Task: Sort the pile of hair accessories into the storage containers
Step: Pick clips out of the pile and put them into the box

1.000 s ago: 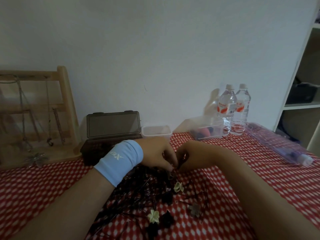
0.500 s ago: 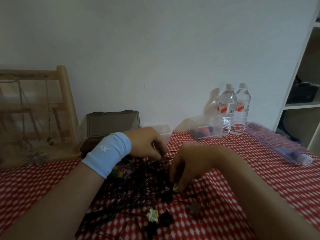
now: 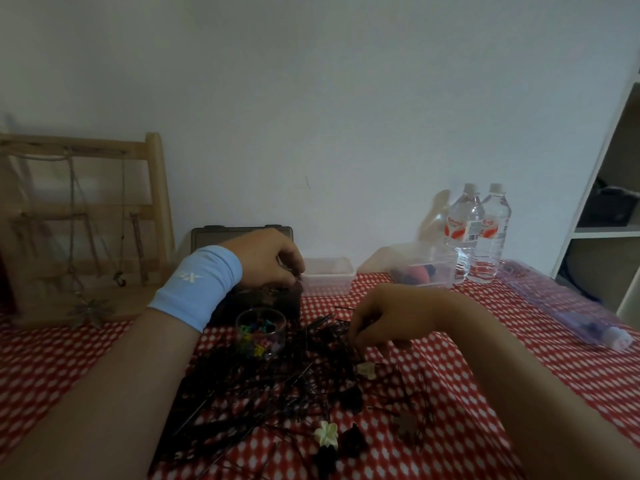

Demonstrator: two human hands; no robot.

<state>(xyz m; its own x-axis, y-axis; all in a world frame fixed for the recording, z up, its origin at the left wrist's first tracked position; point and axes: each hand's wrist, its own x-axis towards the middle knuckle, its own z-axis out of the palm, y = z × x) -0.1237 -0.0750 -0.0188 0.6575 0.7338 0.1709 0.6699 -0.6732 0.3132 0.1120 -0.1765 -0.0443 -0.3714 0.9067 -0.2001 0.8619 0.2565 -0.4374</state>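
The left hand (image 3: 266, 259) hangs over the dark box (image 3: 263, 303) at the far left, fingers curled down (whether anything is between them, I cannot tell). The right hand (image 3: 384, 317) pinches hairpins (image 3: 332, 327) at the far edge of the pile (image 3: 270, 393), which sprawls across the near middle of the tablecloth (image 3: 52, 348). The pins are tangled, so a lift could drag neighbours along, or tip the small clear cup (image 3: 260, 332) just beside.
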